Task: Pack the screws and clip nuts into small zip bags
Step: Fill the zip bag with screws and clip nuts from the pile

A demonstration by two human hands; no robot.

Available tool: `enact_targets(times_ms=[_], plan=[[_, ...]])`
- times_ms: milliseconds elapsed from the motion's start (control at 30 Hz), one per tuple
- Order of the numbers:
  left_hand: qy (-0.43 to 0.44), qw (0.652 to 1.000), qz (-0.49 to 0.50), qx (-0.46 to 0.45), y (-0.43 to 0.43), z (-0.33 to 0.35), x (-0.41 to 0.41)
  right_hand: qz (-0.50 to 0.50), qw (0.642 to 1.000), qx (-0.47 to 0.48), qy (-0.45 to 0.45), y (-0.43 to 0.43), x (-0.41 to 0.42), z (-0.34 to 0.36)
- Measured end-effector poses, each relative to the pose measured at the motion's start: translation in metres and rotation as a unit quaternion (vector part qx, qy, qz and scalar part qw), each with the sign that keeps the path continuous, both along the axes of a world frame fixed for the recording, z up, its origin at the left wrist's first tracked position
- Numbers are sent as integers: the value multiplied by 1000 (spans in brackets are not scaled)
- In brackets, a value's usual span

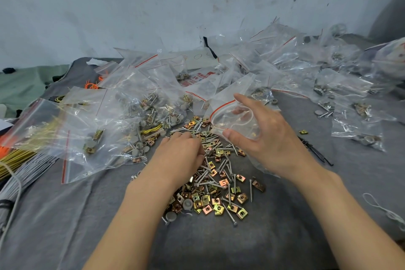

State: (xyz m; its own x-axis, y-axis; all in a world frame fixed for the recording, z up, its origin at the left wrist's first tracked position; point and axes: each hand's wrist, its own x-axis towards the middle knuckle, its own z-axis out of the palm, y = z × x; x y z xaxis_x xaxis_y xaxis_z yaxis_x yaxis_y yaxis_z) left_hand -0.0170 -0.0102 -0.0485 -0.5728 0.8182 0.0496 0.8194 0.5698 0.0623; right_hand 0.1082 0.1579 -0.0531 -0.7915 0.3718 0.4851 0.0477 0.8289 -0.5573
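A scuffed pale wall backs a grey cloth-covered table (219, 243), and you are mid-way through filling one bag. Your right hand (265, 138) holds a small zip bag (232, 114) just above the far edge of the loose pile of screws and clip nuts (219, 182), thumb and fingers spread to keep its red-lined mouth propped open. Your left hand (184, 151) rests on the pile with fingers curled together, probably pinching up pieces, though what is in its grasp is hidden from view. Next you need to lift that pick to the bag's mouth and drop it in without losing the opening.

Filled bags (135, 103) crowd the left and far side, touching the pile. Grey round caps (187, 203) lie mixed among the hardware, so sort as you pick. Yellow and orange ties (15, 155) sit far left, clear of your work.
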Motion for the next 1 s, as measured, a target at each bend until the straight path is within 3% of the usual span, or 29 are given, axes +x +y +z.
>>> enact_targets(times_ms=[133, 367, 667, 800, 867, 1000], plan=[[-5, 1000, -1, 9, 0, 1, 1, -1, 1000, 2, 2, 0, 0, 0], [-99, 987, 30, 120, -5, 8, -6, 3, 1000, -7, 4, 0, 1, 1], [-148, 981, 30, 125, -13, 8, -17, 0, 1000, -8, 0, 1, 1, 0], [-163, 971, 22, 174, -11, 9, -19, 1, 1000, -8, -5, 1, 1, 1], [-213, 949, 39, 229, -9, 11, -20, 2, 1000, -7, -7, 1, 1, 1], [-377, 856, 83, 345, -6, 16, -20, 0, 1000, -3, -7, 0, 1, 1]])
